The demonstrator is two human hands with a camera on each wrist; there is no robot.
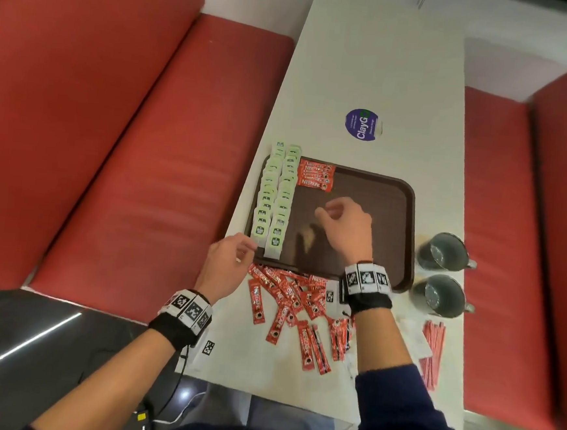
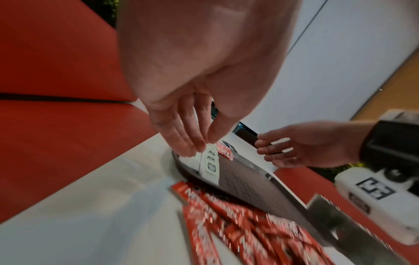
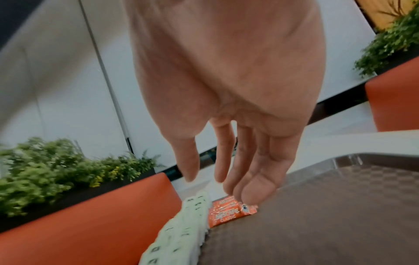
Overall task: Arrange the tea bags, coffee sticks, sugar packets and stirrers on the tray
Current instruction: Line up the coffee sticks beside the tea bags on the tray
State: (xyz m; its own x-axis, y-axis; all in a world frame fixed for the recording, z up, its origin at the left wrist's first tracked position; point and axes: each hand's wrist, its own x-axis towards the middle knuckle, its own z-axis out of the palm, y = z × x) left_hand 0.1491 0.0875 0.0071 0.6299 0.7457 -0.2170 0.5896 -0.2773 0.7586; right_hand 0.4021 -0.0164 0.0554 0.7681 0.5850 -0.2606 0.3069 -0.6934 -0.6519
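A brown tray [image 1: 378, 202] lies on the white table. Two columns of green tea bags [image 1: 275, 194] run along its left side, and a short row of red coffee sticks [image 1: 315, 176] lies at its far end. A loose pile of coffee sticks [image 1: 288, 303] sits on the table in front of the tray. My left hand [image 1: 251, 246] hovers at the tray's near-left corner, its straight fingers [image 2: 199, 143] just above the nearest tea bag [image 2: 212, 165], holding nothing. My right hand [image 1: 326, 211] hangs over the tray's middle, fingers [image 3: 226, 179] relaxed and empty, short of the coffee sticks [image 3: 229, 213].
Two metal mugs [image 1: 442, 251] [image 1: 438, 295] stand right of the tray. Red stirrers [image 1: 432, 352] and white sugar packets [image 1: 413, 337] lie at the table's near right. A round purple sticker [image 1: 362, 124] is farther up. Red bench seats [image 1: 143, 170] flank the table.
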